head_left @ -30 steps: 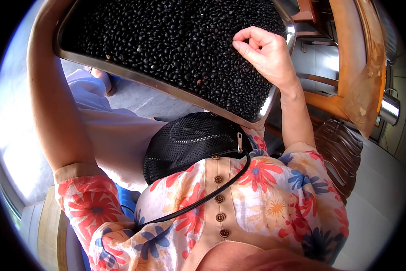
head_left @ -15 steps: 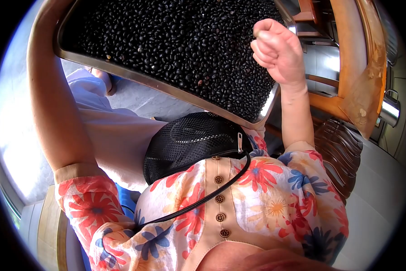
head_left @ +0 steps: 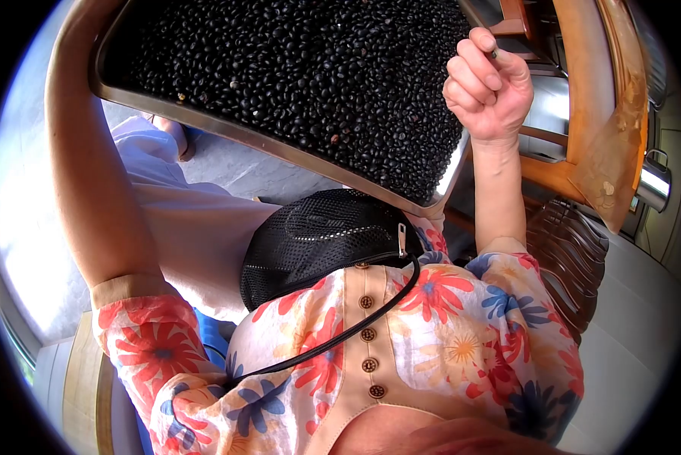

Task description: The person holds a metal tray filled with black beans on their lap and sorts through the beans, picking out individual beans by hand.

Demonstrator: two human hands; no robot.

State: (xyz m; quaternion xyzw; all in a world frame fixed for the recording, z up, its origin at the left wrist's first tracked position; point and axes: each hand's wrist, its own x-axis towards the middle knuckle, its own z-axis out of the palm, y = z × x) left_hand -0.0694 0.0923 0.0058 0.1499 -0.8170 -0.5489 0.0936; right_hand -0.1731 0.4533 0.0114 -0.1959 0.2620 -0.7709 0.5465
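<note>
A metal tray (head_left: 280,148) full of glossy black beans (head_left: 302,76) fills the upper middle of the view, tilted slightly down to the right. My right hand (head_left: 488,87) is raised at the tray's right rim, palm turned up toward me. Its thumb and index finger pinch a small dark greenish piece (head_left: 495,54), too small to name; the other fingers curl in. My left forearm (head_left: 90,152) runs up along the tray's left side, and the hand lies beyond the top edge. A few reddish and pale bits show among the beans.
A black mesh bag (head_left: 317,243) with a strap hangs at my front, just below the tray. To the right are a wooden table (head_left: 583,98), a dark slatted chair (head_left: 571,265) and a metal mug (head_left: 653,184). Another person's foot (head_left: 175,136) shows beneath the tray.
My right hand has moved right, away from over the beans, and its fingers have turned so the pinched piece now shows. The tray and left arm stay put.
</note>
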